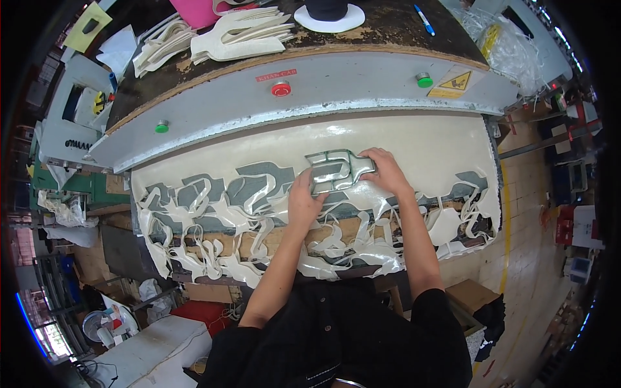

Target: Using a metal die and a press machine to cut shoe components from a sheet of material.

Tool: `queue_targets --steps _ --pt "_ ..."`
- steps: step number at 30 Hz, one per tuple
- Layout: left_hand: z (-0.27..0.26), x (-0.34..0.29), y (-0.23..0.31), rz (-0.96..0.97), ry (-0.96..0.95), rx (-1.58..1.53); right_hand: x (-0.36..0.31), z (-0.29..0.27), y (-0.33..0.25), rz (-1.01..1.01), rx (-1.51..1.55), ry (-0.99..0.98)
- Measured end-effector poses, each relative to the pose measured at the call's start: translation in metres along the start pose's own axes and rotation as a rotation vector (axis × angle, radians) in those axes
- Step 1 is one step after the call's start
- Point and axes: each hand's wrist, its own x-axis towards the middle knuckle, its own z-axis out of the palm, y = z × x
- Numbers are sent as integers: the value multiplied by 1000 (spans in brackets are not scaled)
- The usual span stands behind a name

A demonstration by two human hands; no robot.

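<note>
A U-shaped steel cutting die (350, 169) with a narrower end at its right lies on a glossy cream sheet (427, 139). My left hand (303, 202) grips the die at its lower left edge. Around the die's right end, the thumb and fingers of my right hand (388, 172) are closed. Just left of the die, the sheet has cut-out openings showing a grey layer (197, 191) beneath. Toward me the sheet is reduced to ragged, curling strips (381, 258), with patches of brown board (272, 242) between them.
Behind the sheet runs a grey machine beam (356, 81) with a red button (281, 88) and two green buttons (424, 80). On its top sit stacked cream cut pieces (242, 35), a dark hat-like item with a white brim (330, 19) and a blue pen (424, 19). Clear plastic wrap (511, 52) lies far right.
</note>
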Motion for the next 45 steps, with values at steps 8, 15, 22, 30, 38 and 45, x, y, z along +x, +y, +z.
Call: queue_targets --steps 8,15,22,30,38,45 --pt "26 -27 -51 126 215 -15 -27 47 9 159 65 355" --pt "25 -28 -65 111 276 -65 -25 55 2 180 -48 372" --pt "20 -36 -72 98 262 -76 -30 62 1 170 -2 372" --pt "19 -34 -77 202 259 -41 -29 63 0 113 17 403" --pt "14 -36 -80 129 195 -28 -31 65 -2 112 39 396" --pt "7 -34 -69 168 236 -153 -32 64 0 119 8 389"
